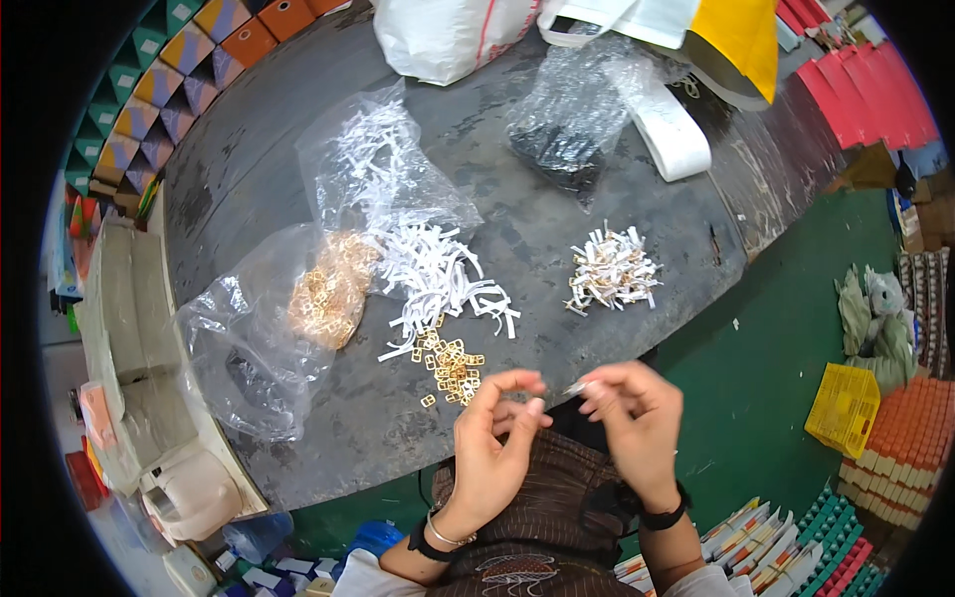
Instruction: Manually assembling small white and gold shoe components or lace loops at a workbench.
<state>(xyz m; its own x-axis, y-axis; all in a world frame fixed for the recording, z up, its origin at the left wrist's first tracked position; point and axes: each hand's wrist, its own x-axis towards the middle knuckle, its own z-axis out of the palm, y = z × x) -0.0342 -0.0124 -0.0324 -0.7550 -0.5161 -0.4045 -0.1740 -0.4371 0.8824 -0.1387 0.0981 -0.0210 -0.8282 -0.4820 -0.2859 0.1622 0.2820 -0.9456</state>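
In front of the bench's near edge, my right hand (642,423) pinches a small whitish piece (575,389) between thumb and fingertips; it looks like a folded ribbon strip, too small to make out fully. Facing it, my left hand (500,433) has curled fingers, with its thumb and index tips a little apart and nothing visible between them. Just beyond the left hand lie loose gold metal buckles (453,368). White ribbon strips (428,264) are heaped behind those. Farther right sits a pile of white strips with gold bits on them (614,271).
Clear plastic bags hold more gold buckles (333,289) and white strips (373,139) on the dark bench (537,249). A dark bundle in clear wrap (567,109), a white roll (668,129) and a white bag (448,40) lie at the back. A yellow crate (843,410) stands on the green floor.
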